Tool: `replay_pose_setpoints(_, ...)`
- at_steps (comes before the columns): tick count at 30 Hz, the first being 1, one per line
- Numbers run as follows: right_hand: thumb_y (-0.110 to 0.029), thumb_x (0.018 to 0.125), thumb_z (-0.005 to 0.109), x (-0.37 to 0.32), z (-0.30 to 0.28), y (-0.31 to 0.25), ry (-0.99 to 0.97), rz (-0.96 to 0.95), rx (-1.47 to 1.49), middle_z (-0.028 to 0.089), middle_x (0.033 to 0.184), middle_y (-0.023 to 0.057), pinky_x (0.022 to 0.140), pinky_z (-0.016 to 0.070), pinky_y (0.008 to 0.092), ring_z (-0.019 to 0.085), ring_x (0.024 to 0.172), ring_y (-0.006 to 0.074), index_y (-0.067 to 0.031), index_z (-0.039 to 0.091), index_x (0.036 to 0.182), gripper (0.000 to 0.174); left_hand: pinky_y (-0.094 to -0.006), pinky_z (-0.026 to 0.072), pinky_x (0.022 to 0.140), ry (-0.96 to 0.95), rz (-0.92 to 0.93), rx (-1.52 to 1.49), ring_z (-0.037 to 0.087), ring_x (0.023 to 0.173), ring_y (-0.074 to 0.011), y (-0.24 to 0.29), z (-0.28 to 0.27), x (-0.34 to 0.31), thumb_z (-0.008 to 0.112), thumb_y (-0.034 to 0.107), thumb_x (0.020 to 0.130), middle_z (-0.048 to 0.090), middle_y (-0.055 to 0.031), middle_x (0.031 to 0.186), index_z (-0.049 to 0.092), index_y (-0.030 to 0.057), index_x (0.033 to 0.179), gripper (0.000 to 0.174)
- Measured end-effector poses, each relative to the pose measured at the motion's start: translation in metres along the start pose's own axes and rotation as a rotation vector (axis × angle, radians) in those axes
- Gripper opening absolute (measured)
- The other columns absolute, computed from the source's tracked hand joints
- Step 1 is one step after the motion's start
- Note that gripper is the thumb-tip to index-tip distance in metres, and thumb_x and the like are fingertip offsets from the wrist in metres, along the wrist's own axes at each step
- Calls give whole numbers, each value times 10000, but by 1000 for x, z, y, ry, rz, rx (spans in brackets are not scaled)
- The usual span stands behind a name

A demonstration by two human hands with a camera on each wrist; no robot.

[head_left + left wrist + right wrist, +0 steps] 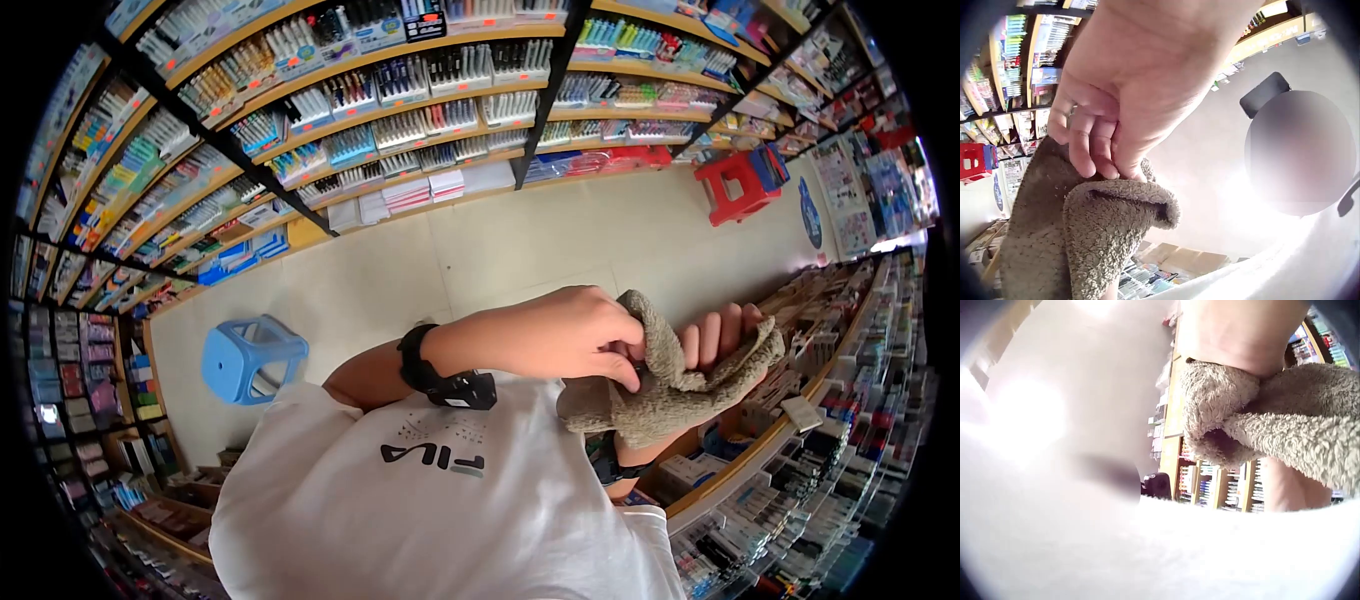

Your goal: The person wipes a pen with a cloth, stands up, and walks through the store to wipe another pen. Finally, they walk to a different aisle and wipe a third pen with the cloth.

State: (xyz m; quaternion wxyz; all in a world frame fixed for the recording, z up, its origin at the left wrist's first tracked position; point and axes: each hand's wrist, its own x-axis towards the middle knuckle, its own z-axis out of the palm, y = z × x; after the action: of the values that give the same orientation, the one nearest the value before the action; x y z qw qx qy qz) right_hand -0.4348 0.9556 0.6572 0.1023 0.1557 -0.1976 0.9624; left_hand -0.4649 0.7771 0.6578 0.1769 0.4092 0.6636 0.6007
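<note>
A fuzzy grey-brown cloth [670,380] is bunched between both hands in front of the white shirt. My left hand [575,335] pinches its upper edge between thumb and fingertips. In the left wrist view the cloth [1110,231] hangs folded over below the curled fingers [1085,147], its inner side smoother and darker. My right hand [715,335] holds the cloth from the far side, its finger ends showing above the fold while the palm is covered. The right wrist view shows the cloth [1222,406] bunched against the base of that hand.
Shelves of pens [400,90] curve along the far wall. A blue stool [235,360] stands on the pale floor at the left, and a red stool [735,190] at the far right. Close on the right runs a wooden-edged display counter [750,455] packed with stationery.
</note>
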Motion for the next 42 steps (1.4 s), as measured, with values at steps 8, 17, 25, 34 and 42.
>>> replay_pose_setpoints(8,-333,934,480,0,7,19,24,59,-142,300,709,-11,426,243,253,255,522,95,-54,462,1157,357,-355,452,581,100,-40,48,596,604,-279,3,-5,-14,671,157,814,613,-167,682,640,-29,806,189)
replay_pose_setpoints(17,-240,937,516,19,-24,-9,-71,108,-73,261,671,-16,440,241,240,233,514,93,-14,462,980,237,-308,483,632,-84,-159,14,609,638,-209,-4,-9,-43,483,118,922,642,-94,704,611,-25,842,208)
replay_pose_setpoints(25,-254,930,524,7,-33,-26,13,-33,-103,292,688,-14,451,259,243,263,526,92,-19,488,998,247,-298,439,566,-15,-175,-75,583,604,-167,2,0,-34,540,171,935,611,-88,669,592,-21,850,216)
replay_pose_setpoints(34,-279,919,525,4,13,-38,128,-228,-140,293,661,-29,431,242,234,239,509,81,-60,475,1071,271,-270,445,564,-173,-191,-137,580,576,-136,12,-5,-29,478,111,952,618,-75,651,615,-26,800,247)
replay_pose_setpoints(42,-311,859,600,-1,37,-28,49,-249,-147,326,648,-13,400,290,235,282,477,90,-110,415,1004,310,-266,450,595,-157,-233,-228,581,605,-126,23,4,-14,454,111,957,614,-60,661,602,-33,799,260)
